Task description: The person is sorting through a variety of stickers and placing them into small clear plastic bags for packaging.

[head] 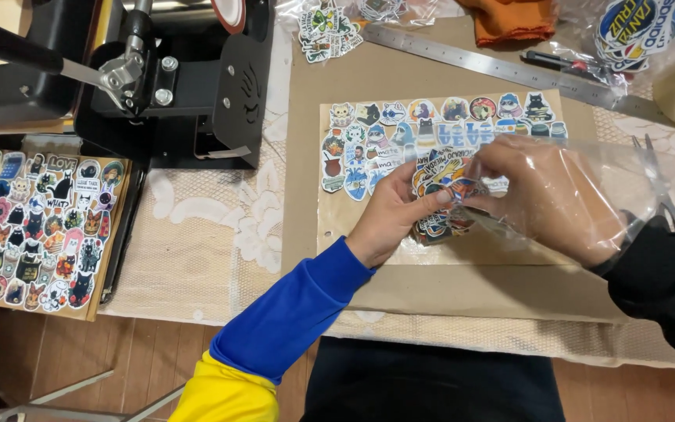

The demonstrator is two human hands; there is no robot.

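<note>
The left hand (pixel 391 219), in a blue sleeve, pinches a stack of stickers (pixel 441 195) between thumb and fingers (pixel 431 199) at the mouth of a clear bag (pixel 587 184). The right hand (pixel 544 199), in a black sleeve, lies inside the bag, its fingers closed on the same stack through the plastic. Both hover over a sticker sheet (pixel 439 117) lying on brown cardboard (pixel 462 289) on the desk (pixel 212 234), which is covered with a lace cloth. A steel ruler (pixel 501 66) lies beyond the sheet, scissors (pixel 666 203) to its right, a second sticker sheet (pixel 33 219) far left, below a black press (pixel 181 94).
</note>
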